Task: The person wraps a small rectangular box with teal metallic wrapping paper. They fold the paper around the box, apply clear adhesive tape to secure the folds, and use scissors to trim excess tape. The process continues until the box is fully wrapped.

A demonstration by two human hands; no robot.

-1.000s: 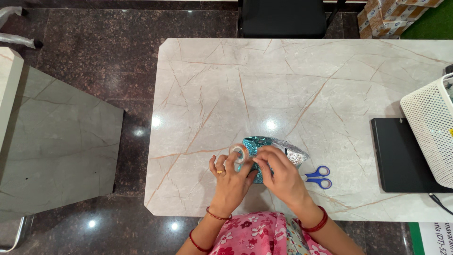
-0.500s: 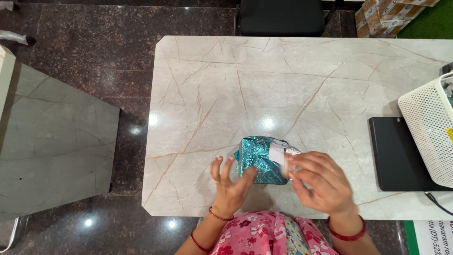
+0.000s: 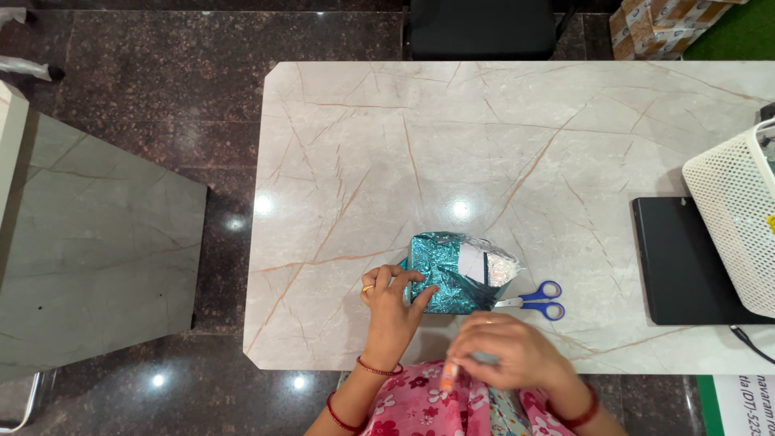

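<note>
right hand: blurred, grip unclear | white basket: cut off at frame edge
</note>
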